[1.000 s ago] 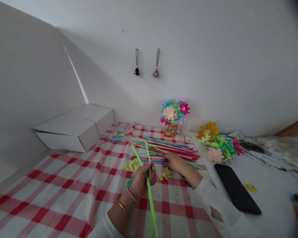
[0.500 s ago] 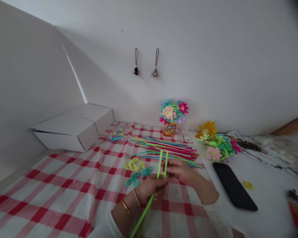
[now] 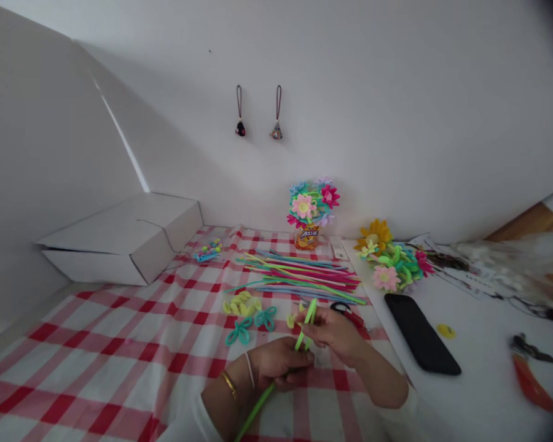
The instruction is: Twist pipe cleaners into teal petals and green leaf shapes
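Fuzzy green strands [image 3: 308, 318] are slanting up over the red-checked tablecloth [image 3: 133, 344]. Your left hand [image 3: 283, 362] is pinching them lower down; your right hand [image 3: 338, 336] is pinching near their upper tips.

The left hand [image 3: 282, 363] hides (partly) the green pipe cleaner [image 3: 258, 407].

The left arm [image 3: 235, 383] slants in from the near side, leaning right. The left hand [image 3: 283, 362] is curled up, fingers bent in and pointing right. The right arm [image 3: 380, 371] slants in from the near right, leaning left. The right hand [image 3: 334, 331] is a bit farther away, just beside the left hand, pinching with thumb and finger.
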Demonstrator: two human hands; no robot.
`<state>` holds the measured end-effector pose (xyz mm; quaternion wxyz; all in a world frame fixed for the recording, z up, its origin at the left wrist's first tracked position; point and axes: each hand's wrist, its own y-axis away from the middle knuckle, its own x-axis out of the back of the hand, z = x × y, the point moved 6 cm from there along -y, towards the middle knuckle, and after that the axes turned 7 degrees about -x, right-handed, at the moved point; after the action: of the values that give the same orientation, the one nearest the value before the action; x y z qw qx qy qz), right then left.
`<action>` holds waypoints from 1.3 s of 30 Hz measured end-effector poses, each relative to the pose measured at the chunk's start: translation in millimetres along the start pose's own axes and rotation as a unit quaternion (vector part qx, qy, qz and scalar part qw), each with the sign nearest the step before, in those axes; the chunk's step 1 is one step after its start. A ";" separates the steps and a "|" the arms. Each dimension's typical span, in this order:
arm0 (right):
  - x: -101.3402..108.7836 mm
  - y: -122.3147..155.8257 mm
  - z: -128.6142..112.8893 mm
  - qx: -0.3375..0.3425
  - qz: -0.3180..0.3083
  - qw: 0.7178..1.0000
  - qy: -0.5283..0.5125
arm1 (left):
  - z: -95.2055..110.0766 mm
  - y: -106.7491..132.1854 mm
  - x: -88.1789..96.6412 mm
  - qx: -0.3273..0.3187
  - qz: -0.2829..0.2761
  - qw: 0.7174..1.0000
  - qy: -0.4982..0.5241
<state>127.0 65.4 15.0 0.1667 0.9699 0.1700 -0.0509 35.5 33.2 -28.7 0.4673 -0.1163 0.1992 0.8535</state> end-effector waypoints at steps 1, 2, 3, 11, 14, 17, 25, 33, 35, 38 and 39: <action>1.5 0.4 0.4 0.001 0.012 1.000 0.002 | 1.3 -0.4 0.1 -0.004 0.006 1.000 -0.001; 3.6 0.4 1.1 0.002 0.022 1.000 -0.002 | 4.2 -0.9 1.0 -0.018 0.018 1.000 0.003; 6.2 -0.1 1.9 0.002 0.028 1.000 -0.011 | 8.1 -1.5 2.8 -0.040 0.035 0.998 0.015; 37.5 -1.0 5.3 0.006 0.097 0.993 -0.067 | 12.8 -5.7 27.5 -0.105 0.159 0.979 0.077; 45.0 0.5 7.3 -0.017 0.110 0.991 -0.074 | 7.6 -6.7 28.0 -0.087 0.154 0.983 0.056; 49.1 0.9 8.1 -0.020 0.114 0.990 -0.076 | 5.4 -5.8 28.0 -0.072 0.165 0.983 0.042; 37.5 -3.7 18.3 -0.025 0.099 0.993 -0.052 | 3.3 -5.7 28.1 -0.039 0.175 0.983 0.028; 88.3 -3.8 -21.6 0.084 0.227 0.961 0.131 | 9.8 -2.3 22.2 -0.037 0.140 0.989 0.031; 109.0 -13.6 -42.5 0.100 0.251 0.946 0.176 | 6.7 -3.2 19.3 -0.029 0.128 0.991 0.016; 123.5 -43.5 -66.8 0.088 0.247 0.919 0.295 | -1.5 -6.3 16.9 -0.016 0.109 0.994 -0.017; 122.6 -56.5 -71.7 0.082 0.235 0.905 0.345 | -4.7 -7.3 16.4 -0.010 0.100 0.994 -0.032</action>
<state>225.2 178.3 45.9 0.0249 0.9489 -0.0204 0.3140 32.9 46.9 -40.9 0.3845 -0.0735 0.1866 0.9011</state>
